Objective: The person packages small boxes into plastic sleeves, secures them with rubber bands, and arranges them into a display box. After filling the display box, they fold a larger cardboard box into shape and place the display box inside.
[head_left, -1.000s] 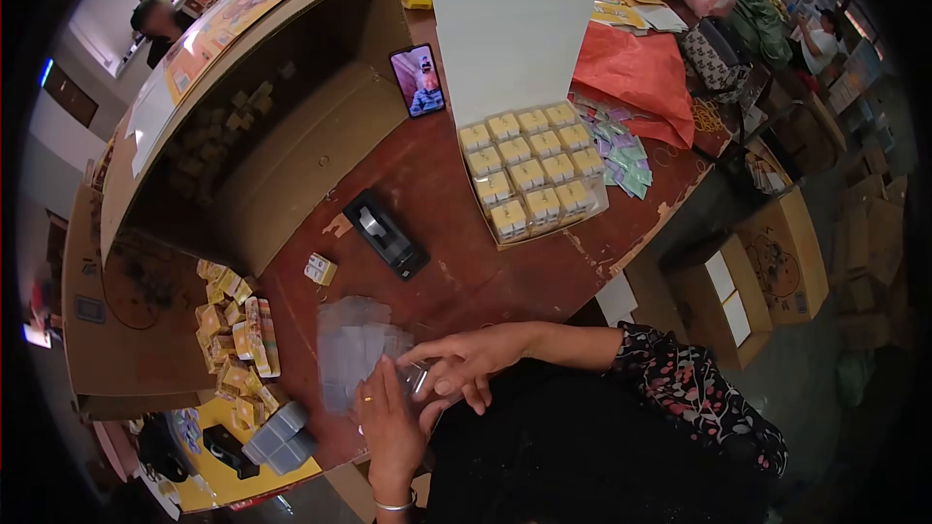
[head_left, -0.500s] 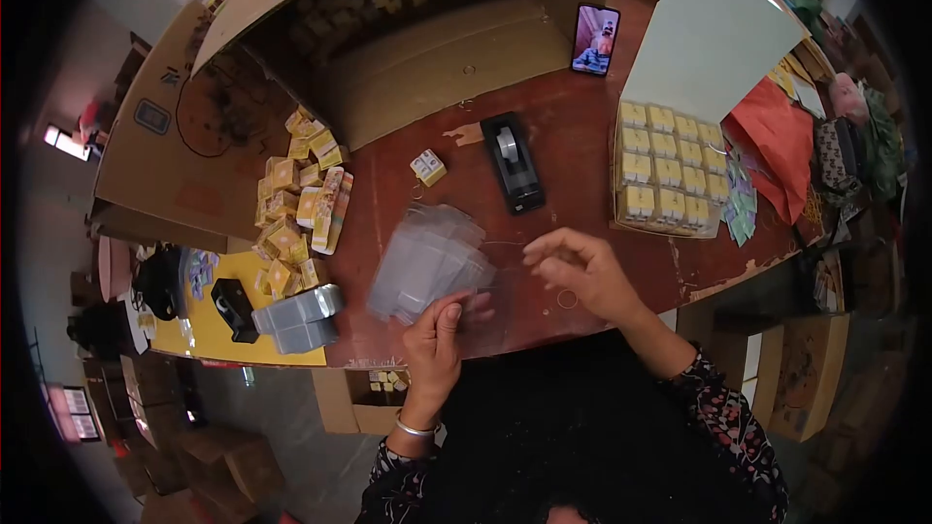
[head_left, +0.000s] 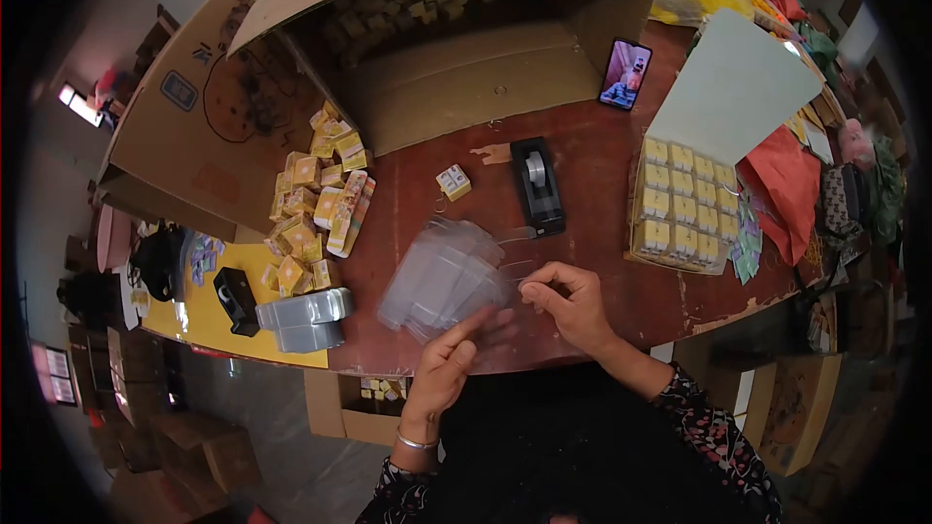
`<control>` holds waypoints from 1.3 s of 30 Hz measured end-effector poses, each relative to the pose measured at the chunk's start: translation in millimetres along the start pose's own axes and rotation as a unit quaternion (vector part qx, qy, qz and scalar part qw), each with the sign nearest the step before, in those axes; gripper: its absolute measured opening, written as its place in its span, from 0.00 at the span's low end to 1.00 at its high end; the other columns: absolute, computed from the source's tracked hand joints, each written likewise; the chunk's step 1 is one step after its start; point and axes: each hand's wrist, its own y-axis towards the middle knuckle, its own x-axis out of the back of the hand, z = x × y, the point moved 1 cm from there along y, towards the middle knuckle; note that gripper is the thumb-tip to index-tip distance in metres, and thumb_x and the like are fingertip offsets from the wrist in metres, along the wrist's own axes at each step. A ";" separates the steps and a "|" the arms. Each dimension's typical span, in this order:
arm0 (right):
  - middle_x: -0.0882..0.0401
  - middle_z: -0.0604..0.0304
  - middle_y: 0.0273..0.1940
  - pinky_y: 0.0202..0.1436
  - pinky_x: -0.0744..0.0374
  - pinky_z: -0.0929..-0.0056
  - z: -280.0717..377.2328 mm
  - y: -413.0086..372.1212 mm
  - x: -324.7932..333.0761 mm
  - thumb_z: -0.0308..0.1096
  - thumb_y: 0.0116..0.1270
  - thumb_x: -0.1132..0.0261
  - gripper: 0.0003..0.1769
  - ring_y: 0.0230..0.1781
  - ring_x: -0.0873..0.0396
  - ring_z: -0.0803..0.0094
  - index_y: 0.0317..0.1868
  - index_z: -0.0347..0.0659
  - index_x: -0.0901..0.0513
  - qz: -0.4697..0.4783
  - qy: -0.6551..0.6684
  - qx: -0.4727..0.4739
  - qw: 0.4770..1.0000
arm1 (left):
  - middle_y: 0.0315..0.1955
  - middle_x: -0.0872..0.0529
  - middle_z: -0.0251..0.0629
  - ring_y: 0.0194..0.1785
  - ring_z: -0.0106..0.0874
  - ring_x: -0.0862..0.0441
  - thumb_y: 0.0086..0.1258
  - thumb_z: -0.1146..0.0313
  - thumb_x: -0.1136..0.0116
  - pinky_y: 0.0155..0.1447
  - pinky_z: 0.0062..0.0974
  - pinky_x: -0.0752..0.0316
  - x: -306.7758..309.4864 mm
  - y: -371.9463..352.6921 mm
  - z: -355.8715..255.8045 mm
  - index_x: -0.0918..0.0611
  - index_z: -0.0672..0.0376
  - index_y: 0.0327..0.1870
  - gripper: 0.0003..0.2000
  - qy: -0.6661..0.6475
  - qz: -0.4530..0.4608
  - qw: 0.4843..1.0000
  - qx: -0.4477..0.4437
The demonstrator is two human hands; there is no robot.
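Observation:
Flat clear plastic pieces (head_left: 437, 277) lie in a loose, overlapping pile on the red-brown table. At the pile's near edge is my left hand (head_left: 449, 364), its fingers stretched out and partly blurred by motion. My right hand (head_left: 571, 306) is at the right edge of the pile, thumb and fingertips pinched together. Whatever may be in that pinch is too thin and clear to make out. Beyond the pile sits a small yellow-and-white box (head_left: 452, 181), with a black tape dispenser (head_left: 538, 189) to its right.
A large open cardboard box (head_left: 466, 87) stands at the back, beside a propped phone (head_left: 625, 76). Small yellow boxes (head_left: 303, 199) are heaped at left, near stacked clear packs (head_left: 303, 318) and another black dispenser (head_left: 234, 301). An open carton (head_left: 631, 257) of small boxes stands right.
The camera view has shifted. My right hand's fingers have gone from loosely spread to pinched, close to the plastic. My left fingers have stretched out from a thumb-against-fingers grip.

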 end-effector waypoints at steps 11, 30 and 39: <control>0.15 0.65 0.38 0.44 0.19 0.79 -4.4 19.0 -70.3 0.28 0.69 0.25 0.09 0.39 0.18 0.82 0.45 0.36 0.16 0.176 -0.050 -0.090 0.979 | 0.64 0.19 0.58 0.64 0.45 0.17 0.85 0.65 0.48 0.64 0.40 0.17 39.0 -32.1 6.3 0.28 0.73 0.72 0.23 0.049 -0.220 0.972 -0.071; 0.17 0.63 0.30 0.36 0.21 0.76 17.8 146.7 -165.1 0.41 0.62 0.20 0.23 0.29 0.20 0.78 0.51 0.37 0.16 0.537 -0.232 -0.063 0.808 | 0.75 0.34 0.58 0.75 0.55 0.31 0.79 0.30 0.64 0.79 0.54 0.40 87.7 -93.3 -8.5 0.58 0.46 0.87 0.45 -0.173 -0.063 0.974 -0.133; 0.20 0.50 0.61 0.69 0.24 0.56 -57.7 206.5 -308.2 0.38 0.59 0.22 0.36 0.66 0.26 0.51 0.68 0.41 0.22 0.431 -0.430 0.234 0.758 | 0.68 0.27 0.59 0.69 0.62 0.24 0.63 0.35 0.31 0.74 0.59 0.32 92.5 -115.4 -13.1 0.54 0.55 0.85 0.59 -0.103 -0.172 0.969 -0.144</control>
